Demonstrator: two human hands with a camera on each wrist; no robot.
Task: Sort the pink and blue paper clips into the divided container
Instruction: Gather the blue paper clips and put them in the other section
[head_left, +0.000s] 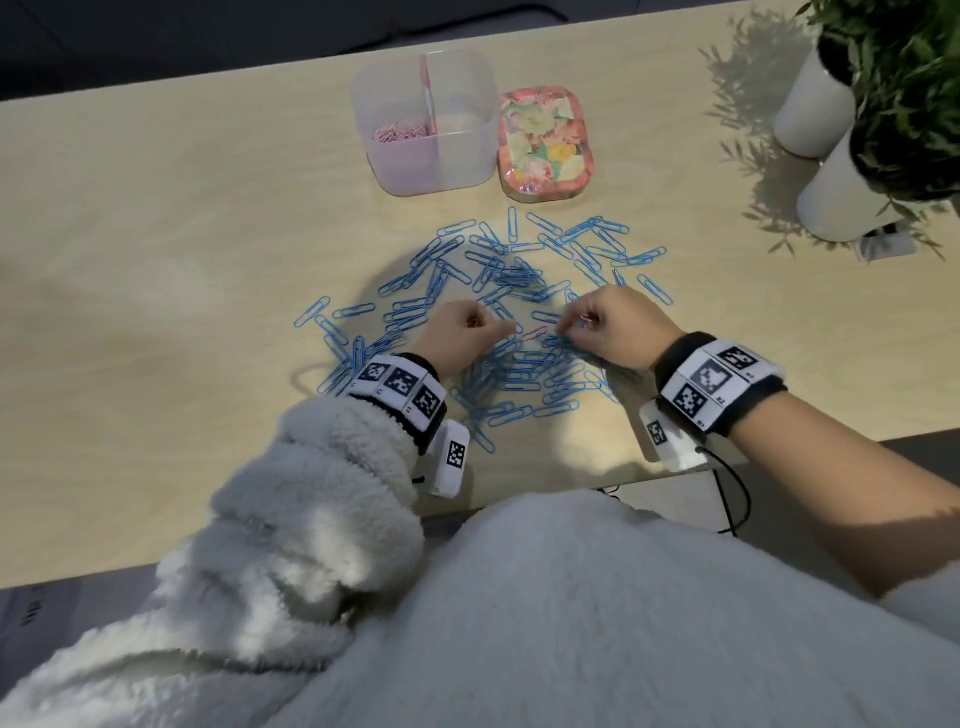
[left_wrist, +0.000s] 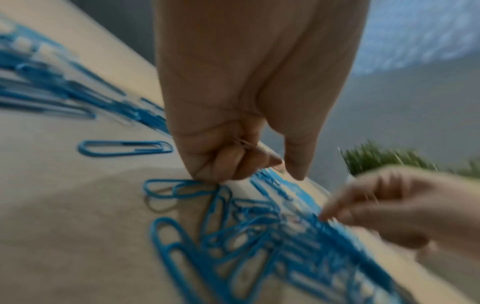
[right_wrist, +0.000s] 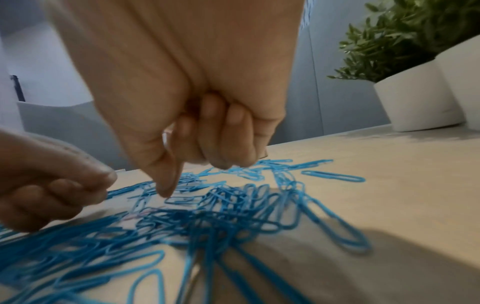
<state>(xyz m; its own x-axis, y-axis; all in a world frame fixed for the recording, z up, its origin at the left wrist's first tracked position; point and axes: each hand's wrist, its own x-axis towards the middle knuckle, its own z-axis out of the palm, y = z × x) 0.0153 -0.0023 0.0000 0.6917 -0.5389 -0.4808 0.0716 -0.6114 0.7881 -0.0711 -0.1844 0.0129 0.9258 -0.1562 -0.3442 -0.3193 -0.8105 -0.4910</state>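
Pale wooden table (head_left: 156, 260), floral tin (head_left: 545, 143) with rounded corners just right of the clear tub, two white pots (head_left: 813, 111) holding green plants (head_left: 904, 67) at the far right corner, leaf shadows across the tabletop

My sleeve (head_left: 311, 499) is white fleece. Wristbands (head_left: 719, 384) carry black-and-white square codes. Scattered paper clips (head_left: 519, 280) are blue; clips in the translucent container (head_left: 457, 161) are pink (head_left: 400, 132). The tin lid (head_left: 545, 140) is floral, the table (head_left: 156, 234) pale wood.
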